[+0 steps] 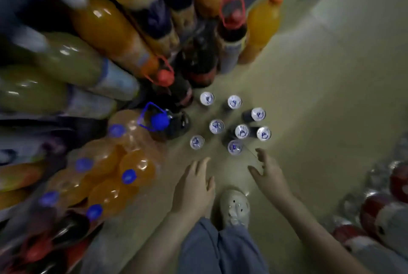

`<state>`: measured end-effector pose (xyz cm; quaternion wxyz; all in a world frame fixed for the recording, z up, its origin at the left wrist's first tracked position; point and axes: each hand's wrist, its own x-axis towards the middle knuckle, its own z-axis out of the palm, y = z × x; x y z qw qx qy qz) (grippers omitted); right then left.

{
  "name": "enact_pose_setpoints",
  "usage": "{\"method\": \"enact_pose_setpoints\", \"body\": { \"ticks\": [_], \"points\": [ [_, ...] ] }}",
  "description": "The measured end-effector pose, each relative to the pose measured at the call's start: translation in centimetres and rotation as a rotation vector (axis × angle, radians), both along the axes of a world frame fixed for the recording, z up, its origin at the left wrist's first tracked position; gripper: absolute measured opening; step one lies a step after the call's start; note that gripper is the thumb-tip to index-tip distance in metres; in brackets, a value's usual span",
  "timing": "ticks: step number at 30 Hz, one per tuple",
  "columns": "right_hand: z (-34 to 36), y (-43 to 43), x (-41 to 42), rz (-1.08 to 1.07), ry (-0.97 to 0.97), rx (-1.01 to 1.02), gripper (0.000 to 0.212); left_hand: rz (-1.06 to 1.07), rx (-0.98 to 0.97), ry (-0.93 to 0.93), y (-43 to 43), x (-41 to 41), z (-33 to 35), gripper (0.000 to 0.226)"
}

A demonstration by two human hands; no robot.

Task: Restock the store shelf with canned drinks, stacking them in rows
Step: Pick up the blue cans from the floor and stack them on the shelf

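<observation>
Cans (242, 131): eight, upright on the floor (309, 97) at frame centre, lids facing the camera, loosely grouped right of the large bottles (123, 37). Left hand (194, 187) and right hand (268, 174): both empty, fingers spread, lower centre, just below the group. The nearest can (234, 147) stands just up-left of the right hand's fingertips; that hand is judged closer.

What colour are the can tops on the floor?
White can tops with blue markings; head view.

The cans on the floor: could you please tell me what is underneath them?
The eight cans stand directly on the floor; no tray or carton shows around them. Their bodies hide the contact spots.
</observation>
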<state>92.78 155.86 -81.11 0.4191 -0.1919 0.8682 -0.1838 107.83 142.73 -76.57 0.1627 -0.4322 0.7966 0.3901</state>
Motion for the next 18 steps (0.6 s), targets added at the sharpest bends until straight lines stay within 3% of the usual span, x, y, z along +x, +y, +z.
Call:
{"method": "enact_pose_setpoints", "body": {
  "ticks": [4,8,12,18],
  "points": [
    [-11.1,-1.9,1.0,-0.064,0.0,-0.037,0.065,-0.012,0.061,-0.049,1.2,-1.6,-12.7,0.058],
    [-17.4,-2.9,2.4,-0.246,-0.001,-0.085,0.054,-0.003,0.092,0.004,2.8,-3.1,-20.1,0.065],
    [-17.9,-1.9,2.9,-0.401,-0.033,-0.195,0.045,0.045,0.172,0.148,3.3,-3.9,-22.9,0.074],
    [-14.5,-0.5,2.7,-0.514,-0.266,-0.36,0.05,0.049,0.25,0.282,3.0,-3.9,-21.0,0.069]
  ]
}}
